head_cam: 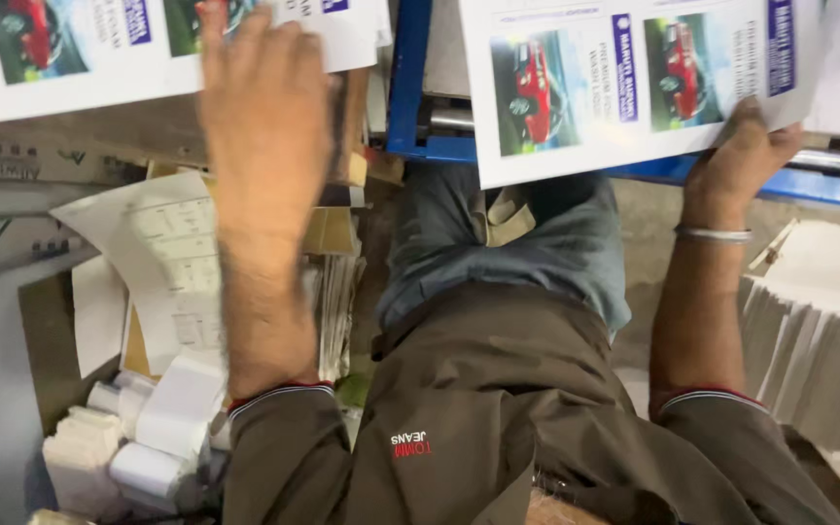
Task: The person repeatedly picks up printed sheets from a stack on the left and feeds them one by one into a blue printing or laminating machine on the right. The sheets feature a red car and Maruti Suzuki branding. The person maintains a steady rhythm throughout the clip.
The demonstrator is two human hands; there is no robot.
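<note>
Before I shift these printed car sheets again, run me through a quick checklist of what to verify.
1. Right hand grips the printed sheet at its lower corner: ok.
2. Left hand lies flat on the other sheet: ok; grip cannot tell, the hand is blurred.
3. Right sheet lies flat, uncreased: ok.
4. Blue machine frame between the sheets, clear of fingers: ok.
5. Paper stack at right stands tidy: ok.
6. Paper rolls lower left, loosely heaped: not ok.

Blue machine frame (408, 87), grey floor (646, 233)
</note>
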